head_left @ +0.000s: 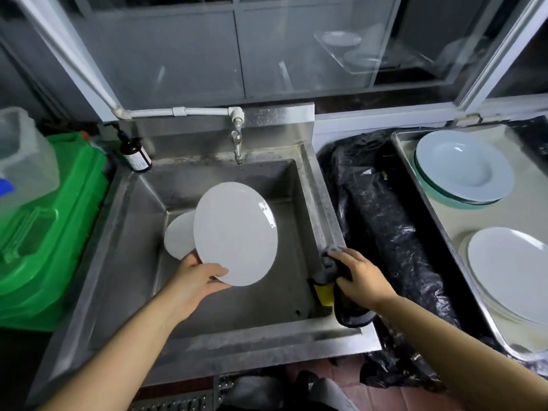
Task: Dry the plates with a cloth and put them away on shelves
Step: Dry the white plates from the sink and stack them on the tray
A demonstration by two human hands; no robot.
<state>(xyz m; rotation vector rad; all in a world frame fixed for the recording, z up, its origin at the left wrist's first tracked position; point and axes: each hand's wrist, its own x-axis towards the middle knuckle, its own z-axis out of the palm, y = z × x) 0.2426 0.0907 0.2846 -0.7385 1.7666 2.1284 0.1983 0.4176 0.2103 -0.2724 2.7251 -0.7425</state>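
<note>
Drying is about to start: left hand [194, 275] pinches a plate [235, 234] over the sink [225, 330], right hand [360, 275] grasps the cloth [329, 266]; next, bring them together.

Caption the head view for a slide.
Left hand holds a white plate over the sink; right hand grips the cloth.
</note>
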